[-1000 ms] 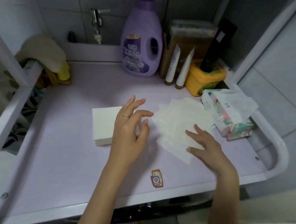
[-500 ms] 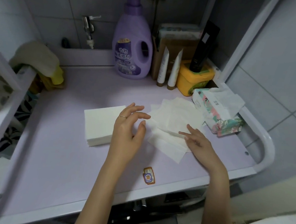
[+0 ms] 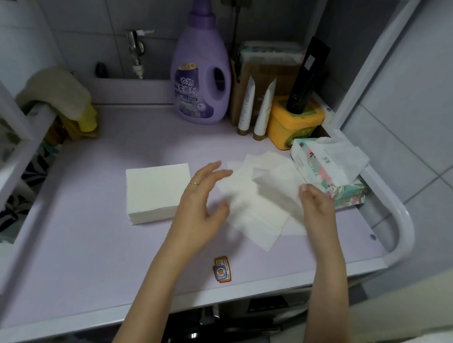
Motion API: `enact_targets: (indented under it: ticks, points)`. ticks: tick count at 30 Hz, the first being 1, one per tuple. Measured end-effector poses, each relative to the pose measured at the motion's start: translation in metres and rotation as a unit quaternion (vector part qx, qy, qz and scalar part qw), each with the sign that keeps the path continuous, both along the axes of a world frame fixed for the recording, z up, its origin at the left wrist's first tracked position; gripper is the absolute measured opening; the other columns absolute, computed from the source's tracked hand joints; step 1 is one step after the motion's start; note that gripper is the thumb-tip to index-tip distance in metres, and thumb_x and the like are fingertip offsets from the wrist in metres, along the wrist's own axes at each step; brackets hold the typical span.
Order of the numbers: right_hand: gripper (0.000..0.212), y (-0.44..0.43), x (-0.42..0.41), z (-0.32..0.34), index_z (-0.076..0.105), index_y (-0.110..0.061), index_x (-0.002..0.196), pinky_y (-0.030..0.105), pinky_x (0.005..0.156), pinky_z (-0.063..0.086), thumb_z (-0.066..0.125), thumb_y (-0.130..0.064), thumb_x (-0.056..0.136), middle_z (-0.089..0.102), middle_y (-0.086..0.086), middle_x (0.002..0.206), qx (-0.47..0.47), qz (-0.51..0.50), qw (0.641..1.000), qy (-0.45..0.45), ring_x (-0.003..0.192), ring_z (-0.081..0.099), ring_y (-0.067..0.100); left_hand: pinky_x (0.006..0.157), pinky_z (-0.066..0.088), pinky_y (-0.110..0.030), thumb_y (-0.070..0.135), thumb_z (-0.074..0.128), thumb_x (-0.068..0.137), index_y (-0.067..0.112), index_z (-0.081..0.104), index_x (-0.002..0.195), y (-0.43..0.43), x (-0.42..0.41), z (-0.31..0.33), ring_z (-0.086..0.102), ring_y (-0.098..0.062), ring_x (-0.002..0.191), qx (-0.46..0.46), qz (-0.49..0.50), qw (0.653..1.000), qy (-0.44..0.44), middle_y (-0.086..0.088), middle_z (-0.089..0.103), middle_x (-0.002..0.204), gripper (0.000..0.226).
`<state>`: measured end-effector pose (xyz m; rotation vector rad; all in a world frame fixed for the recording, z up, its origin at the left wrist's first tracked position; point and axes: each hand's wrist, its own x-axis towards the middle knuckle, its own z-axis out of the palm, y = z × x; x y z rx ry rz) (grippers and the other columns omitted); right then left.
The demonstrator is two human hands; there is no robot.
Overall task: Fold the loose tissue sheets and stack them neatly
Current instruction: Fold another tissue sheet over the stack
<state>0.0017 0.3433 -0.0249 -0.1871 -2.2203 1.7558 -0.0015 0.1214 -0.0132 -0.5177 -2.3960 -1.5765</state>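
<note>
Loose tissue sheets point(image 3: 254, 215) are lying in an untidy, overlapping fan on the lavender shelf top point(image 3: 88, 241), right of centre, with their corners pointing in different directions. The uppermost sheet is sitting slightly raised at its right edge. A neat stack of folded tissues point(image 3: 154, 189) is resting just to the left of them, squared up and apart from the fan.

The left hand point(image 3: 200, 204) is hovering between the stack and the loose sheets with its fingers spread and relaxed, gripping nothing. A thin ring point(image 3: 194, 183) is showing on one finger. The right hand point(image 3: 317, 207) is sitting at the right edge of the top sheet with its fingers curled inward. The picture is blurring there, so I cannot tell whether it is actually pinching the paper or only touching it.

A floral tissue pack point(image 3: 327, 172) is lying just beyond the right hand, with a sheet sticking out of its opening. Along the back wall a purple detergent bottle point(image 3: 198, 80) is standing upright, and beside it are two white tubes point(image 3: 247, 104) and a yellow tub point(image 3: 293, 122) with a black tube point(image 3: 307, 77) leaning out of it. A small sticker point(image 3: 223, 269) is lying near the front edge, and a beige cloth point(image 3: 58, 91) is hanging over the left rail.
</note>
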Motion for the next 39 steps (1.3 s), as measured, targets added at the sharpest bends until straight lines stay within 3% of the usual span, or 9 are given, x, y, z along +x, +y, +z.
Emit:
enact_targets:
  ticks: [4, 7, 11, 20, 24, 26, 31, 34, 39]
  points:
    - [0.027, -0.019, 0.002, 0.025, 0.066, -0.017, 0.088, 0.020, 0.078, 0.048, 0.043, -0.016, 0.102, 0.071, -0.009, 0.084, -0.178, 0.039, 0.983, -0.018, 0.084, 0.063, 0.004, 0.099, 0.011, 0.006, 0.018, 0.073, 0.081, 0.044, 0.018, 0.145, 0.004, 0.009, 0.013, 0.001, 0.008, 0.143, 0.037, -0.112, 0.990, -0.079, 0.015, 0.009, 0.158, 0.088]
    - [0.024, -0.030, 0.001, 0.034, 0.064, -0.015, 0.093, 0.019, 0.078, 0.051, 0.043, -0.015, 0.102, 0.070, -0.006, 0.087, -0.199, 0.053, 0.978, -0.032, 0.084, 0.065, 0.004, 0.104, 0.024, -0.004, 0.015, 0.077, 0.079, 0.042, 0.016, 0.148, 0.004, 0.010, 0.017, 0.030, 0.001, 0.137, 0.064, -0.152, 0.980, -0.113, 0.013, 0.041, 0.142, 0.096]
    - [0.027, -0.037, 0.000, 0.039, 0.063, -0.015, 0.092, 0.012, 0.065, 0.051, 0.039, -0.016, 0.103, 0.072, -0.012, 0.075, -0.189, 0.086, 0.978, -0.031, 0.072, 0.066, -0.003, 0.088, 0.045, -0.021, 0.001, 0.070, 0.082, 0.031, 0.045, 0.137, -0.004, 0.009, 0.022, 0.060, -0.008, 0.098, 0.082, -0.160, 0.975, -0.133, 0.011, 0.062, 0.100, 0.067]
    - [0.051, -0.060, -0.022, 0.036, 0.059, -0.034, 0.112, 0.041, 0.088, 0.047, 0.026, -0.066, 0.090, 0.072, 0.007, 0.102, -0.095, 0.134, 0.984, -0.073, 0.099, 0.065, 0.025, 0.076, 0.044, -0.016, 0.001, 0.067, 0.085, 0.020, 0.070, 0.096, -0.031, 0.008, 0.038, 0.062, -0.008, 0.093, 0.119, -0.033, 0.992, -0.035, 0.012, 0.069, 0.099, 0.023]
    - [0.065, -0.076, -0.026, 0.037, 0.050, -0.038, 0.128, 0.011, 0.091, 0.040, 0.024, -0.078, 0.084, 0.056, -0.013, 0.132, -0.030, 0.224, 0.974, -0.032, 0.127, 0.048, 0.002, 0.076, 0.049, -0.019, 0.010, 0.066, 0.081, 0.024, 0.067, 0.090, -0.043, 0.006, 0.040, 0.064, -0.011, 0.090, 0.157, 0.067, 0.985, 0.017, 0.010, 0.070, 0.097, 0.017]
    - [0.070, -0.083, -0.023, 0.042, 0.053, -0.033, 0.130, 0.014, 0.102, 0.039, 0.036, -0.080, 0.081, 0.053, -0.018, 0.137, -0.019, 0.276, 0.961, 0.024, 0.132, 0.042, 0.000, 0.075, 0.048, -0.017, 0.010, 0.066, 0.081, 0.026, 0.065, 0.087, -0.050, 0.005, 0.041, 0.064, -0.008, 0.088, 0.156, 0.103, 0.981, 0.041, 0.012, 0.070, 0.094, 0.016]
    - [0.034, -0.102, -0.028, 0.049, 0.066, -0.022, 0.115, 0.037, 0.109, 0.040, 0.067, -0.030, 0.082, 0.065, -0.004, 0.126, -0.029, 0.313, 0.943, 0.107, 0.125, 0.055, 0.015, 0.070, 0.048, -0.024, 0.013, 0.063, 0.079, 0.027, 0.063, 0.081, -0.065, 0.007, 0.046, 0.063, -0.007, 0.079, 0.180, 0.166, 0.969, 0.038, 0.013, 0.069, 0.086, 0.014]
    - [0.013, -0.116, -0.032, 0.051, 0.071, -0.015, 0.096, 0.026, 0.091, 0.049, 0.068, -0.010, 0.084, 0.073, -0.005, 0.102, -0.063, 0.299, 0.944, 0.123, 0.101, 0.066, 0.010, 0.068, 0.048, -0.024, 0.014, 0.064, 0.077, 0.021, 0.064, 0.082, -0.076, 0.008, 0.049, 0.061, -0.006, 0.076, 0.177, 0.186, 0.966, 0.034, 0.012, 0.067, 0.082, 0.008]
    - [0.021, -0.134, -0.041, 0.058, 0.064, -0.015, 0.082, 0.012, 0.067, 0.046, 0.059, 0.004, 0.089, 0.067, -0.016, 0.068, -0.112, 0.233, 0.959, 0.115, 0.067, 0.059, -0.003, 0.073, 0.042, -0.018, 0.025, 0.069, 0.074, 0.031, 0.063, 0.079, -0.091, 0.008, 0.048, 0.052, 0.003, 0.085, 0.137, 0.236, 0.962, 0.026, 0.012, 0.054, 0.095, 0.010]
